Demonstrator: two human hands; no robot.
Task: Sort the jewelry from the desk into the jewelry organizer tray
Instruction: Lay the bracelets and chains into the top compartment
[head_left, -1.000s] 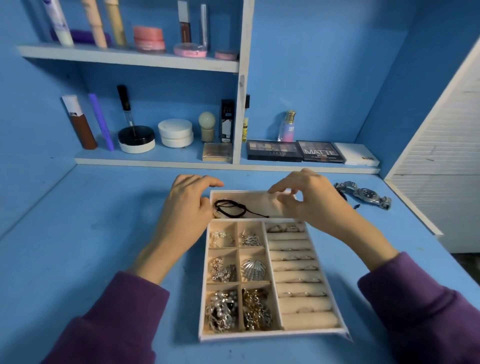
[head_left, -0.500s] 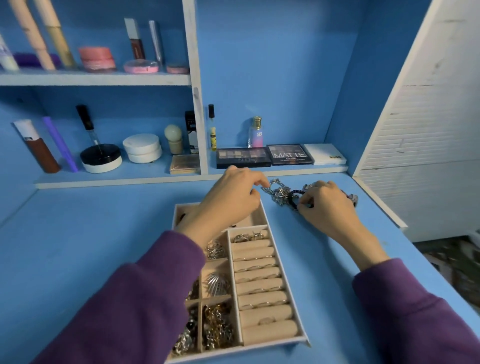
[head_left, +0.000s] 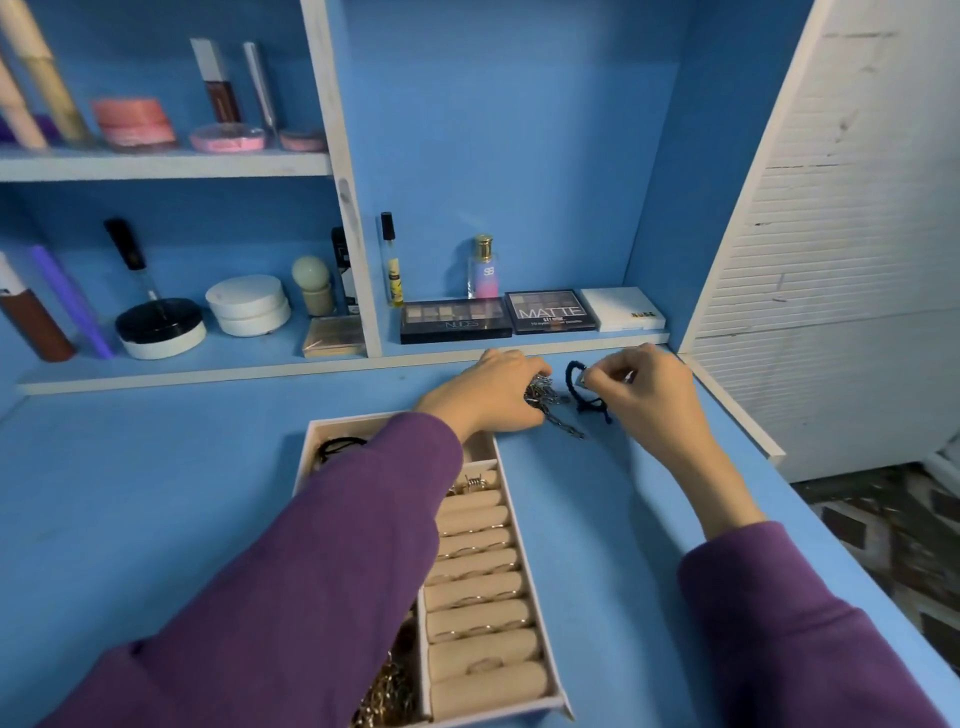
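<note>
The beige jewelry organizer tray (head_left: 511, 509) lies on the blue desk, partly hidden under my left sleeve. Its right column of ring rolls holds several rings, and a black cord necklace (head_left: 337, 447) lies in its far compartment. Beyond the tray's far right corner, my left hand (head_left: 485, 389) grips a silver chain bracelet (head_left: 545, 400), whose loose end trails on the desk. My right hand (head_left: 644, 389) pinches a dark blue cord bracelet (head_left: 576, 384), lifted just off the desk to the right of the silver chain.
A low shelf ledge (head_left: 208, 371) runs along the back with eyeshadow palettes (head_left: 550, 312), perfume bottles, jars and tubes. A white slatted panel (head_left: 831, 260) bounds the desk on the right. The desk's right edge drops to a patterned floor.
Both hands left the tray's far compartment and reached to the desk's back right. The left took the silver chain, the right lifted the dark blue cord. The view swung right.
</note>
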